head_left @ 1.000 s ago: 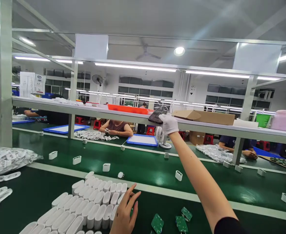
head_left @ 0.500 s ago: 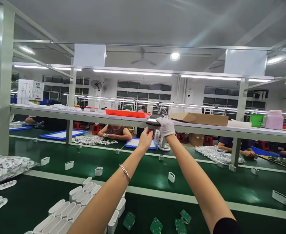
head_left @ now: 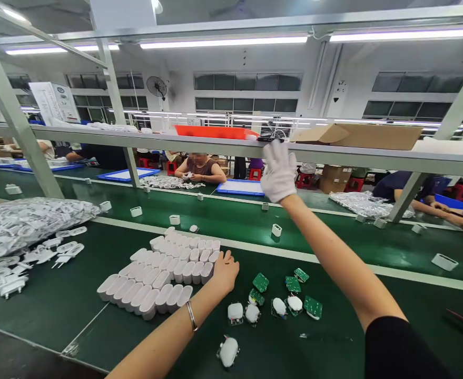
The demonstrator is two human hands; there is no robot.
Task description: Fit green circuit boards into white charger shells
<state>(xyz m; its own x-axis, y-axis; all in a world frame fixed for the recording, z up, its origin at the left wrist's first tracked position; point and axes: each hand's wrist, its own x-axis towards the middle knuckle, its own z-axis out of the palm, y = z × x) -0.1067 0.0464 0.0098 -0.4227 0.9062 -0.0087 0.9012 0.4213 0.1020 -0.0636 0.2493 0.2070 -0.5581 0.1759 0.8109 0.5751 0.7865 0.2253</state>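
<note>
My left hand (head_left: 226, 272), bare with a silver bracelet, is at the right edge of the rows of white oval housings (head_left: 148, 279); its fingers curl by the end housings, and their grip is not clear. My right hand (head_left: 279, 171), in a white glove, is raised at the shelf edge with its fingers apart and nothing in it. Just behind its fingertips a dark flat device (head_left: 269, 139) lies on the shelf (head_left: 215, 145). Green circuit boards (head_left: 260, 282), some with white parts (head_left: 228, 351), are scattered to the right of my left hand.
Bagged white parts (head_left: 29, 221) are piled at the left. White housings (head_left: 276, 230) stand spaced along the green belt (head_left: 239, 218). A red tray (head_left: 215, 132) and an open cardboard box (head_left: 377, 136) rest on the shelf. Other people sit beyond it.
The view has tilted down. My left hand has left the dark device and come down to the housings. My right hand has let go of the device, which now lies on the shelf.
</note>
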